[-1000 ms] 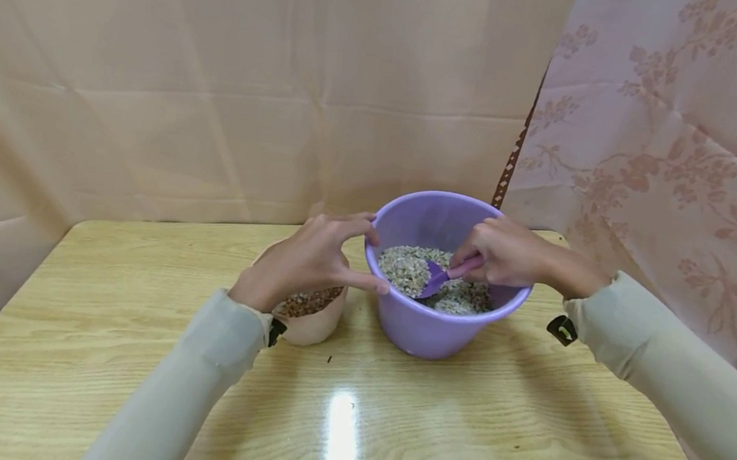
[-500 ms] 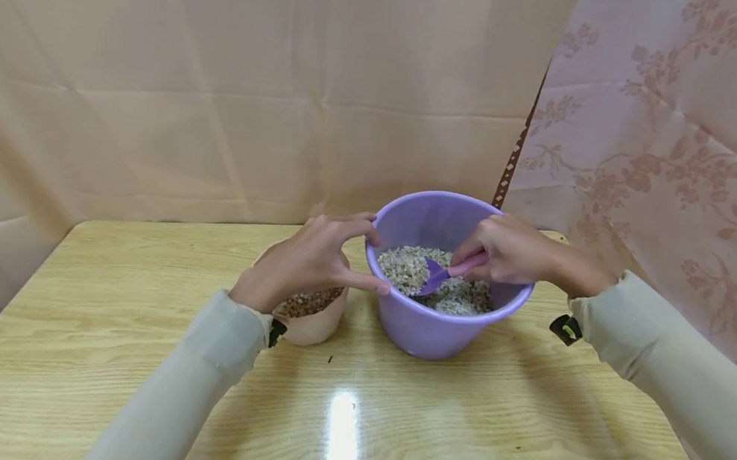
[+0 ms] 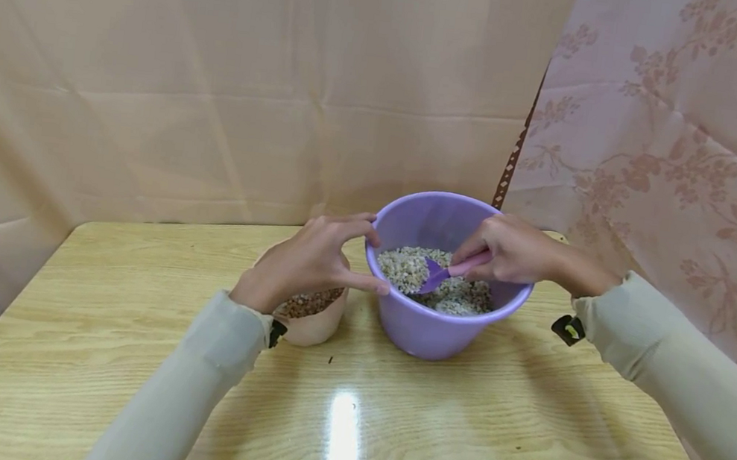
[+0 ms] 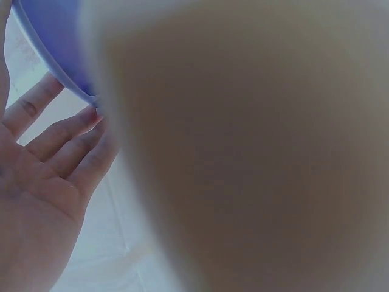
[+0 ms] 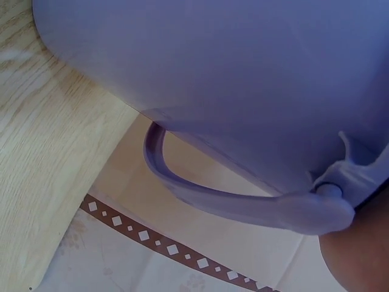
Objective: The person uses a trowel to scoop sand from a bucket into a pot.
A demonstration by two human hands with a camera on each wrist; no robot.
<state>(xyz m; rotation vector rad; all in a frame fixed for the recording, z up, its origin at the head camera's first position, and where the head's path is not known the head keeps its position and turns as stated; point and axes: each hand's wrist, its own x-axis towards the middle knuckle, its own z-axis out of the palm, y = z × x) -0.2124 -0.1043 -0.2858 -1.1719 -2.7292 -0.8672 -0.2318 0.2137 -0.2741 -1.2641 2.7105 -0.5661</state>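
A purple bucket [image 3: 428,334] stands on the table, with pale, coarse grains [image 3: 463,296] inside. My right hand [image 3: 508,251] reaches over its right rim and grips the pinkish handle of a purple scoop [image 3: 432,276]. The scoop's blade is partly sunk in the grains, which heap over its tip. My left hand [image 3: 311,258] is spread at the bucket's left rim, thumb toward the front and fingers farther back. In the left wrist view its fingertips [image 4: 51,85] rest against the rim's outside. Below this hand is a beige pot [image 3: 314,325] of brown grains, partly hidden.
The wooden table [image 3: 128,332] carries a few dark specks and a bright reflection. A beige curtain [image 3: 254,98] hangs behind it, and a flowered cloth [image 3: 686,158] hangs on the right. The bucket's carrying handle [image 5: 213,201] hangs down its outer side.
My right forearm has shifted slightly to the right, and the scoop's handle has edged with it. My left hand, the bucket and the pot have stayed in place.
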